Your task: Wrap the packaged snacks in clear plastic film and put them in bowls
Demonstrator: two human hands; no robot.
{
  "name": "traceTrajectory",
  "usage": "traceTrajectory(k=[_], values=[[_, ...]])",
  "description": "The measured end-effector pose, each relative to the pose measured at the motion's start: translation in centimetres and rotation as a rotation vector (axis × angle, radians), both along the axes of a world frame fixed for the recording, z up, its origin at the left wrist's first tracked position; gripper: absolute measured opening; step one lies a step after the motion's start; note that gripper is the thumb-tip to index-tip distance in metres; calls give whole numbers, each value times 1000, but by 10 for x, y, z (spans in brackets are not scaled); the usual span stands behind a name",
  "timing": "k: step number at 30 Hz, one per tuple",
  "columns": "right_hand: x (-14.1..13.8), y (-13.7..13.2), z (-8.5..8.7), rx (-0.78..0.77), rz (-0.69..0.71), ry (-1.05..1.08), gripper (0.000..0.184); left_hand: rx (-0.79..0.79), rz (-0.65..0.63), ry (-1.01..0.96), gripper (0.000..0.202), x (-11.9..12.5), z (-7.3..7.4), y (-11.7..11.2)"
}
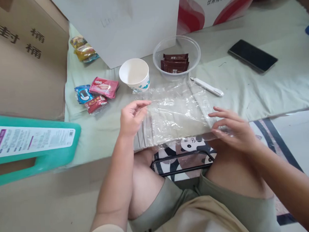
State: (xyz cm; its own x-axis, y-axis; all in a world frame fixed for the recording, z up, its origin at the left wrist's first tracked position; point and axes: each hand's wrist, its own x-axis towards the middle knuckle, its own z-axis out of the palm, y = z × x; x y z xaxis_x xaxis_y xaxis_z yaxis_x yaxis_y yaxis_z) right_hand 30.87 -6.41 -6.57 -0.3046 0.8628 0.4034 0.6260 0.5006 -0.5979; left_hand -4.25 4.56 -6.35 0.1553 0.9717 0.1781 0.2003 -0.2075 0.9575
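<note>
A clear, crinkled plastic bag [180, 116] lies spread over the cloth's front edge between my hands, its near side hanging slightly past the edge. My left hand [134, 118] is closed in a pinch on the bag's upper left edge. At the bag's right edge is my right hand [234, 130], its fingers apart and the fingertips touching or just beside the film. Beyond the bag stand a white paper cup [136, 77] and a clear round bowl [195, 57] with several brown-wrapped bars [175, 64]. A white pen [206, 86] lies right of the bowl.
Small packaged snacks [104, 87] lie left of the cup, more packets [83, 49] behind. A cardboard box [28, 66] and a green-handled container [76, 132] flank the left. A white board [131, 25] and red-white carton [216, 7] stand behind; a black phone [252, 56] lies right.
</note>
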Motion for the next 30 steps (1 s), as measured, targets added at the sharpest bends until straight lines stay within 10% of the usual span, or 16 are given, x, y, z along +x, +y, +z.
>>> traceTrajectory(k=[3,8,14,22,30], values=[[-16,22,18,-54,-165,253,9,88,-214,-2,31,-6,16,-16],[-51,89,16,-52,-414,463,18,202,-571,664,97,16,21,-46],[-64,99,-3,-55,-399,644,25,255,-387,598,23,16,1,-39],[-42,81,-11,-40,-286,438,37,-151,211,-276,26,9,5,-19],[-50,72,-11,-151,-292,440,41,-275,458,-310,35,9,9,-6]])
